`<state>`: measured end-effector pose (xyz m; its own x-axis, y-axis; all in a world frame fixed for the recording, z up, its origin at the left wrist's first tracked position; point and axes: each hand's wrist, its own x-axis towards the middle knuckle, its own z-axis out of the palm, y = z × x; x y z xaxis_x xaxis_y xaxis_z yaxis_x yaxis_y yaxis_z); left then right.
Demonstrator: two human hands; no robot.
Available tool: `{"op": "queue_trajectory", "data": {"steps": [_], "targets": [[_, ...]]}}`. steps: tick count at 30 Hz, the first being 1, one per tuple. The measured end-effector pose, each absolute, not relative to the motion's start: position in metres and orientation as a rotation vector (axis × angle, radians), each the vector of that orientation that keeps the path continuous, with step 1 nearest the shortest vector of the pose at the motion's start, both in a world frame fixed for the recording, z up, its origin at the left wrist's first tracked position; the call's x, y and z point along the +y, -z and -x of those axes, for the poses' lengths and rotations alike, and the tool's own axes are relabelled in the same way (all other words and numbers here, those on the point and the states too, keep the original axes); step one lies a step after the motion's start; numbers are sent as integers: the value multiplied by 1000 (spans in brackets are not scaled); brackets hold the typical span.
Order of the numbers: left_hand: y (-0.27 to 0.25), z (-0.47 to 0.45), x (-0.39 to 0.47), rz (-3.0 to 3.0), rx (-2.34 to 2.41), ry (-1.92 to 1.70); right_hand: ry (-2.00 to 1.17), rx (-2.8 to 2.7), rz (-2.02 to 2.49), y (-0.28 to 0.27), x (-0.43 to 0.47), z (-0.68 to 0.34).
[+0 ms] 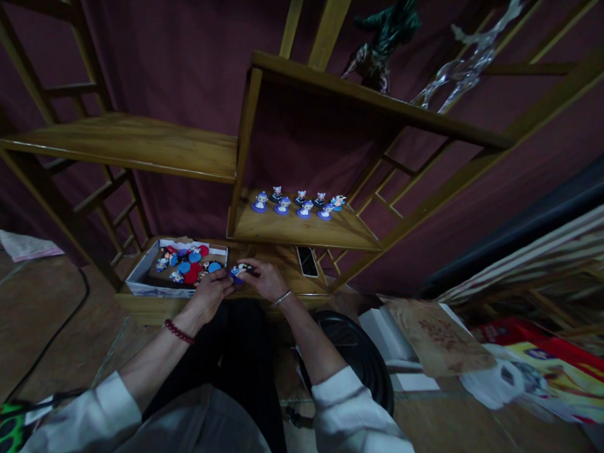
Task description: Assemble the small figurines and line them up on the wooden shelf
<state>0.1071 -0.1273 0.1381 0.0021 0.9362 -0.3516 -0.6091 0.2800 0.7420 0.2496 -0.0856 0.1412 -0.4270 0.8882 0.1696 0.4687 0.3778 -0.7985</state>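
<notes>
A small toy figurine [240, 272] with a white body and purple base is held low over the bottom shelf. My right hand [265, 280] pinches its upper part from the right. From the left, my left hand [213, 295] closes on its purple base; the fingertips are partly hidden. Just left of my hands stands an open cardboard box [152, 283] with a jumble of figurines [192, 270] on red and blue bases. On the middle shelf [262, 228], several figurines [283, 205] stand upright in two rows, purple-based ones in front.
A phone [307, 261] lies on the bottom shelf, right of my hands. Higher up stand a dark green statue [385, 40] and a clear glass-like sculpture [464, 66]. A round black stool [361, 356], cardboard [435, 336] and plastic bags [495, 378] are on the right.
</notes>
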Motion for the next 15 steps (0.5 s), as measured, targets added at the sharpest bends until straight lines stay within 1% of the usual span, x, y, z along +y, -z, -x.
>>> {"op": "queue_trajectory", "data": {"steps": [10,15], "targets": [[-123,-79,-119,-428,1026,-1281,-781,-2164,1171,-132,-76,-214],[-117,-59,-112,-406,1091,-1312,-691,-2211,1079,-127,-66,-189]]}}
